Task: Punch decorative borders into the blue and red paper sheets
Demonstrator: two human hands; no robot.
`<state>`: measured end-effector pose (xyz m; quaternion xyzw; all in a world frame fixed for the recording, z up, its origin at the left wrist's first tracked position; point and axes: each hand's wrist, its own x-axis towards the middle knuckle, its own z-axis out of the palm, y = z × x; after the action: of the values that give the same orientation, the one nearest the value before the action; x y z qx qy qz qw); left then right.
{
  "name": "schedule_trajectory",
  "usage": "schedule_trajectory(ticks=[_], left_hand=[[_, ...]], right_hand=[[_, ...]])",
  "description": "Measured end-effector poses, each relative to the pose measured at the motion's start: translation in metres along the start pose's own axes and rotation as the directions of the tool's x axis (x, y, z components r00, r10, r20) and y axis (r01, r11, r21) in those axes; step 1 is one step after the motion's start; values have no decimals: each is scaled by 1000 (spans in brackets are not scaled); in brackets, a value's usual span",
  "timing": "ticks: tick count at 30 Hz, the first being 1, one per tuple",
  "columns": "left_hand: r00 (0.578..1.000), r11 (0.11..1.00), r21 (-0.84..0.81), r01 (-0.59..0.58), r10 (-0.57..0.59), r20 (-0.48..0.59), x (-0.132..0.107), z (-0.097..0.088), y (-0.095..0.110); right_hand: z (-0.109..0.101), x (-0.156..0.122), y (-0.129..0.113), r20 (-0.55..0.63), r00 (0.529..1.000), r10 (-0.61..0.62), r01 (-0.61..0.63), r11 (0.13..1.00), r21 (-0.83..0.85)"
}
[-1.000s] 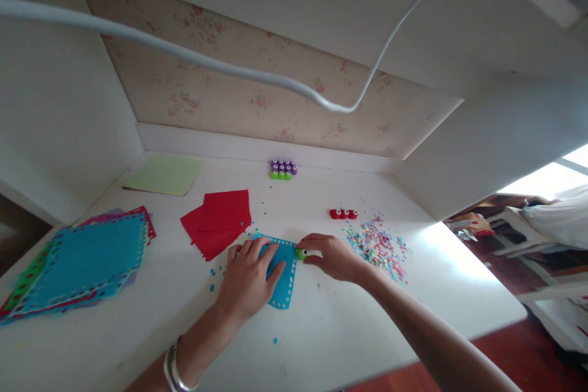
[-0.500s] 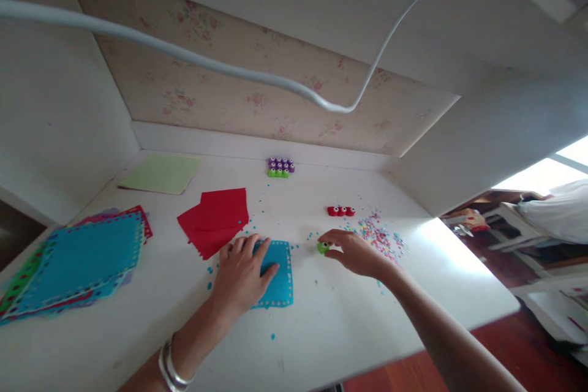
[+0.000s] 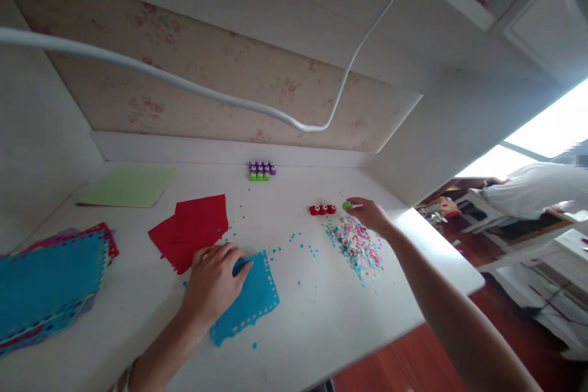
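Note:
My left hand (image 3: 218,278) has its fingers curled over the upper left part of a blue sheet (image 3: 255,294) with punched holes along its edges. The sheet lies tilted on the white table. At the right, my right hand (image 3: 367,214) pinches a small green paper punch (image 3: 348,204). It is beside a row of red paper punches (image 3: 323,209), just beyond a heap of coloured paper bits (image 3: 358,248). Red sheets (image 3: 202,220) lie above and left of my left hand.
Purple and green paper punches (image 3: 261,170) stand grouped near the back wall. A pile of hole-edged sheets (image 3: 50,282) lies at the left, with pale green sheets (image 3: 128,185) behind it. A white cable (image 3: 206,89) hangs across the view. A person (image 3: 537,190) is at the far right.
My right hand has carried the green punch away from the blue sheet, to the right and back beside the red ones. The blue sheet has turned under my left hand.

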<state>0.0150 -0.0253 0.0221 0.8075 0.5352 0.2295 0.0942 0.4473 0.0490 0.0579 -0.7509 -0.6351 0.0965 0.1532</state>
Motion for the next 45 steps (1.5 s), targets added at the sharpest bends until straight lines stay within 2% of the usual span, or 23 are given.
schedule_trajectory(ticks=[2,4,7,10,15,22,24,27,29,31,33,34,36,38,40,42,45], left_hand=[[999,990,-137,34,-29,39,1,1,-3],[991,944,-309,115,-90,94,1,2,-5],[969,803,-544,241,-165,185,2,4,-8],[943,675,-659,333,-250,220,4,8,-11],[897,475,-767,431,-321,305,8,13,-13],[856,399,-767,503,-350,380,11,0,-4],[855,385,-775,500,-360,373,12,-2,-2],[858,369,-790,489,-367,360,12,-3,-1],[862,324,-812,486,-334,382,12,-4,0],[857,259,-830,493,-310,412,10,-5,2],[842,191,-838,511,-307,444,8,-7,5],[833,157,-838,522,-306,461,7,-9,6],[823,94,-839,536,-280,495,5,-11,9],[825,56,-841,537,-241,511,4,-12,10],[837,44,-852,522,-219,502,2,-13,11],[849,43,-861,506,-202,489,2,-13,11],[856,51,-866,498,-187,481,1,-13,12]], right_hand=[[-1,14,3,-5,1000,-2,2,999,-49],[1,26,4,10,1000,-23,24,996,-87],[3,40,6,48,997,-55,60,990,-126],[5,51,6,103,991,-83,97,984,-149],[5,68,1,195,971,-135,165,975,-146],[9,78,-3,266,943,-200,220,974,-50],[6,78,-6,238,948,-213,219,976,2],[0,74,-22,118,971,-207,197,976,88],[1,63,-43,33,979,-204,195,967,166],[11,41,-73,7,972,-233,223,936,272],[29,8,-108,54,951,-305,257,875,411],[40,-11,-125,118,922,-369,228,763,605],[63,-46,-155,206,876,-437,83,556,827],[84,-74,-177,282,833,-475,-83,398,914],[100,-90,-189,296,812,-503,-196,243,950],[108,-97,-192,287,805,-520,-234,166,958],[110,-99,-192,262,809,-526,-226,133,965]])
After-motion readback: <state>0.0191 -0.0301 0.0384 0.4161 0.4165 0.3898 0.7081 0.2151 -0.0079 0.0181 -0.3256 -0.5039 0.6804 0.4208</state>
